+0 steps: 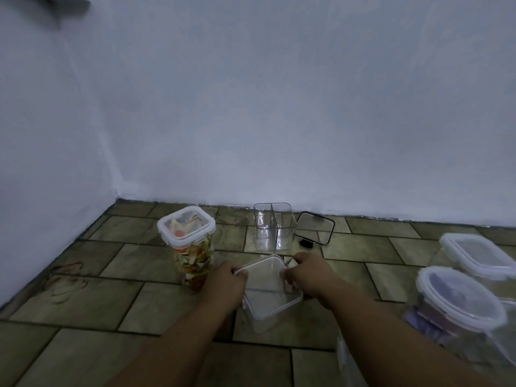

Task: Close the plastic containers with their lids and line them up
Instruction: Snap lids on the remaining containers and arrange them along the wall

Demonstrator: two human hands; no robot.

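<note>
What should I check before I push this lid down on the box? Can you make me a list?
1. Both the left hand and right hand grip the clear lid: ok.
2. That lid flat on the clear box: not ok, it looks tilted.
3. Its clips snapped: cannot tell.
4. The divided box closed: not ok, its black-rimmed lid lies beside it.
5. The colourful jar lidded: ok.

Just left of your left hand on the clear lidded box, a tall clear jar of colourful scraps blocks that side. Ahead stand a clear divided tub and black-rimmed lid. Two white-lidded clear containers crowd your right; tiled floor lies open near-left.
</note>
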